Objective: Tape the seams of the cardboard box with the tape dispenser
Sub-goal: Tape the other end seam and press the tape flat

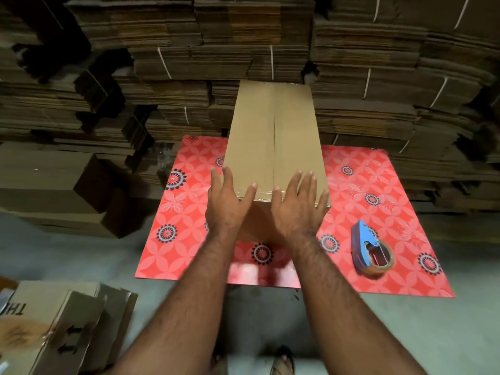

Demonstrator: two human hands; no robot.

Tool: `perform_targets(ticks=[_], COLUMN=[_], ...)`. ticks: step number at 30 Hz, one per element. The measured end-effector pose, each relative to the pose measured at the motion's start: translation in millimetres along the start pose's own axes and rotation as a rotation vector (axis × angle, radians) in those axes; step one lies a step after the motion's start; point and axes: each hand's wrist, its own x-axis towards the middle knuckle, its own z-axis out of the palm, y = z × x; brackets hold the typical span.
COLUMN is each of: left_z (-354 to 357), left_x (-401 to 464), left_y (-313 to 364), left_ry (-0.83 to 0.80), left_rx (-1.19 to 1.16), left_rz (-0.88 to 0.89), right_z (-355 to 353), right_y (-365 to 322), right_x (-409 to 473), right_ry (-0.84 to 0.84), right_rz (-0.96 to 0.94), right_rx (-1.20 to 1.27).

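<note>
1. Across the middle of the red patterned mat (pixel 378 185) stands our cardboard box (pixel 270 136), long and closed, its centre seam running away from us down the top face.
2. At the near end of the box we have both hands laid flat with fingers spread. Our left hand (pixel 230 196) lies over the near left corner and our right hand (pixel 300 201) over the near edge right of the seam. Neither pinches or holds anything.
3. Right of the box, and nearer to us, the blue tape dispenser (pixel 370 250) lies on the mat, well apart from the right hand and untouched.
4. Clear tape looks to wrap over the near edge under our fingers. We cannot tell whether tape runs the whole length of the seam.
5. We judge the step in hand to be smoothing the tape end down over the near edge.
6. Risks from here:
   - Uneven pressure could leave wrinkles or bubbles, so the tape lifts later.
   - Pushing hard on the near end could slide the box across the smooth mat, since nothing braces the far end.
   - Pressing near the seam could cave the flaps in and open a gap.
7. Beyond the box rise bundled flat cartons (pixel 216 50). Left of it, more boxes (pixel 54 180) sit on the floor.
</note>
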Motion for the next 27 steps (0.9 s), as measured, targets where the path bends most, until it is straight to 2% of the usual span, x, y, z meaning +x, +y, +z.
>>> perform_targets(ticks=[2,6,9,12,19,21,23,25,27], left_z=[0,1,3,8,1,-4,-5,2,5], left_x=[2,-2,-8,-8,4,5,1,-3,0], left_y=[-4,7,16,13,-6,-8,-13,-26,-41], left_ry=[-0.005,0.058,0.063,0.096,0.182,0.181,0.168,0.105,0.046], left_rx=[-0.05,-0.153,-0.115,-0.154,-0.204,-0.14,-0.008,0.104,0.203], left_rz=[-0.01,0.01,-0.078,-0.124,-0.057,0.052,0.351,0.691,0.853], right_z=[-1,-11,-16,-12,-12,-15,-13,-3,4], right_y=[10,10,0,8,42,36,22,13,14], right_x=[2,5,6,7,15,11,3,-9,-13], right_ry=[0.05,-0.053,-0.089,-0.076,-0.014,0.116,0.212,0.196,0.158], right_rz=[0.043,0.152,0.231,0.235,0.228,0.138,-0.085,-0.328,-0.45], right_rx=[0.005,0.037,0.063,0.081,0.2,0.178,0.15,0.1,0.071])
